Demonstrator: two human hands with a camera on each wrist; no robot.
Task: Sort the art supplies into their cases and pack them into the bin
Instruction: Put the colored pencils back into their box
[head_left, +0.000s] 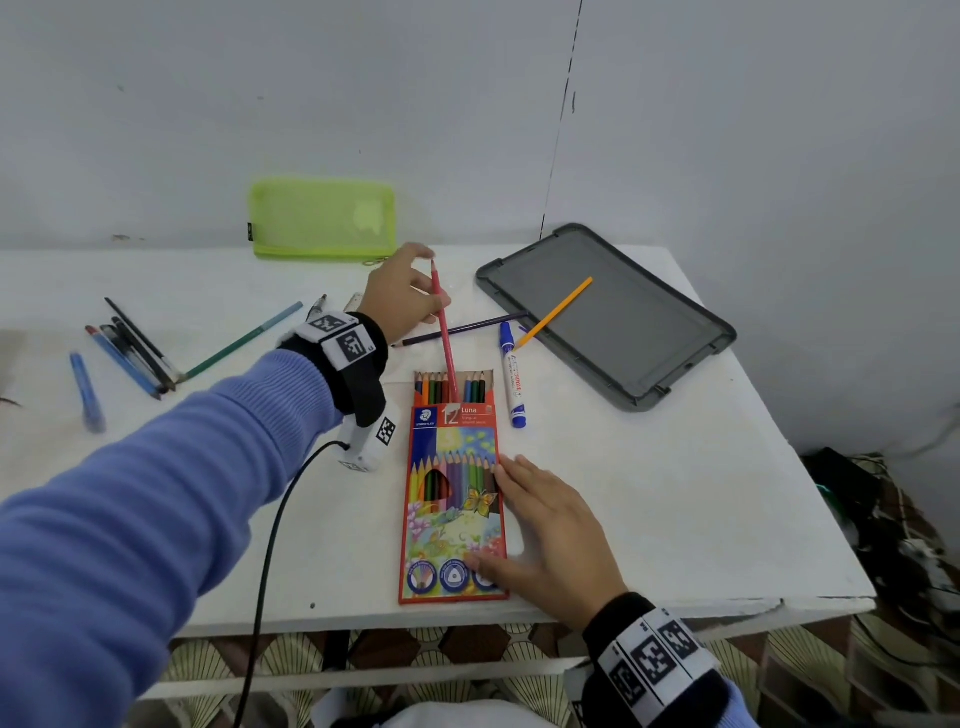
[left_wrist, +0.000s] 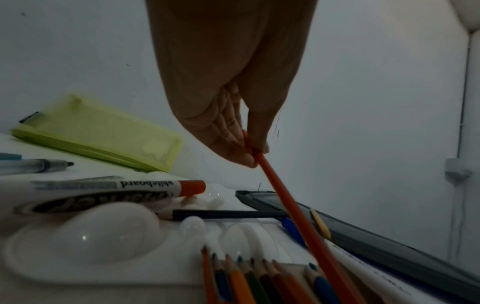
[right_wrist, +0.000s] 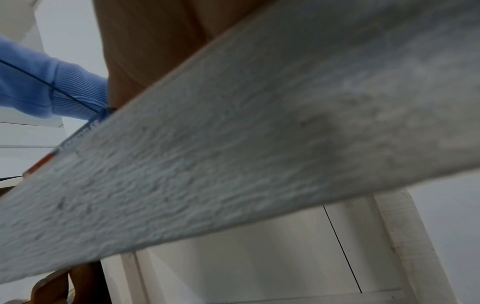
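Note:
A red coloured-pencil box (head_left: 453, 499) lies on the white table (head_left: 675, 493), its open top showing several pencil tips (head_left: 449, 387). My left hand (head_left: 402, 296) pinches a red pencil (head_left: 444, 332) near its upper end, and the pencil's lower end sits in the box mouth. In the left wrist view the fingertips (left_wrist: 249, 158) grip the red pencil (left_wrist: 293, 216) above the pencil tips (left_wrist: 259, 273). My right hand (head_left: 540, 525) rests flat on the box's right edge, fingers straight. The right wrist view shows only the table edge (right_wrist: 233, 154).
A grey bin lid (head_left: 605, 314) with an orange pencil (head_left: 553, 312) on it lies at the back right. A blue marker (head_left: 513, 382) and a purple pencil (head_left: 462, 329) lie beside the box. A green mesh pouch (head_left: 322, 218) leans at the wall. Pens (head_left: 135, 348) lie left.

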